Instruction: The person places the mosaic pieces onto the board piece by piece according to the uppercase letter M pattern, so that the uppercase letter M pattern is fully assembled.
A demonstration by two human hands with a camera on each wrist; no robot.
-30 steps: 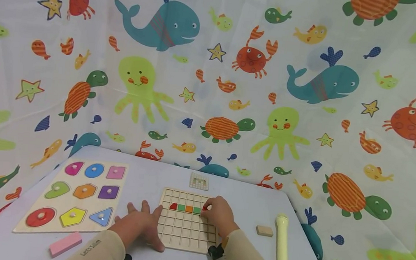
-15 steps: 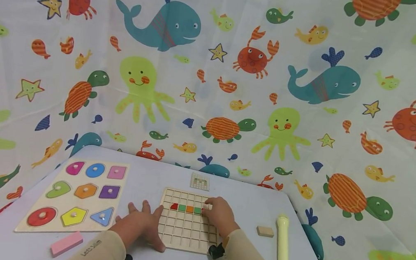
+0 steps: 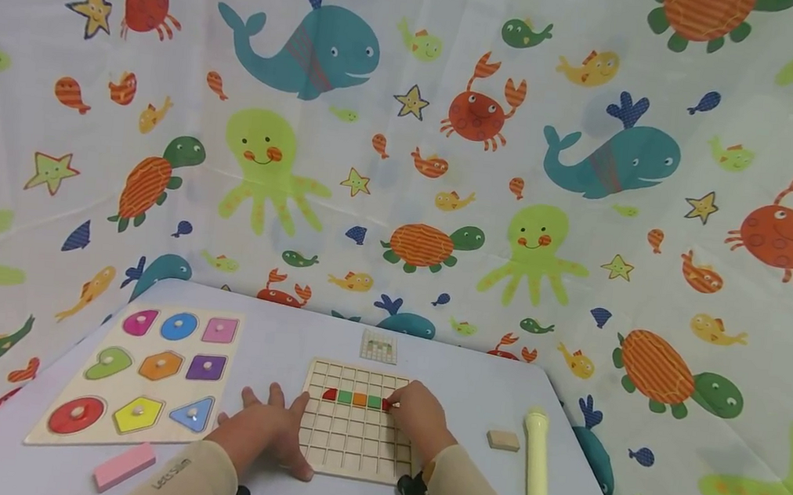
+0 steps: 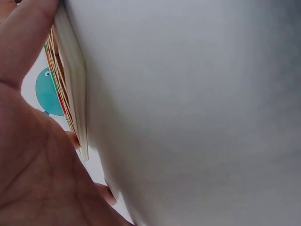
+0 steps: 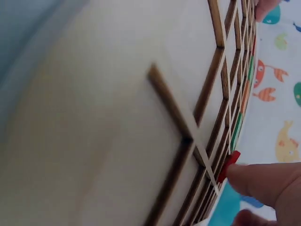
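A wooden grid board (image 3: 354,442) lies mid-table. One row holds a red piece with a rounded corner (image 3: 330,394), a green tile (image 3: 344,397), an orange tile (image 3: 359,399) and a second green tile (image 3: 373,402). At the row's right end my right hand (image 3: 420,413) pinches another red piece (image 3: 386,405); in the right wrist view this red piece (image 5: 229,165) stands tilted at its cell, under a fingertip. My left hand (image 3: 266,425) spreads its fingers beside the board's left side, and in the left wrist view they lie along the board's edge (image 4: 77,70).
A knob puzzle board (image 3: 137,378) lies at left, a pink block (image 3: 125,467) in front of it. Behind the grid is a small pattern card (image 3: 379,347). At right are a wooden block (image 3: 503,440) and a pale yellow stick (image 3: 536,472). A sea-animal curtain (image 3: 404,162) hangs behind.
My right hand has shifted slightly toward me and to the right at the row's end, baring more of the red piece. My left hand has stayed in place.
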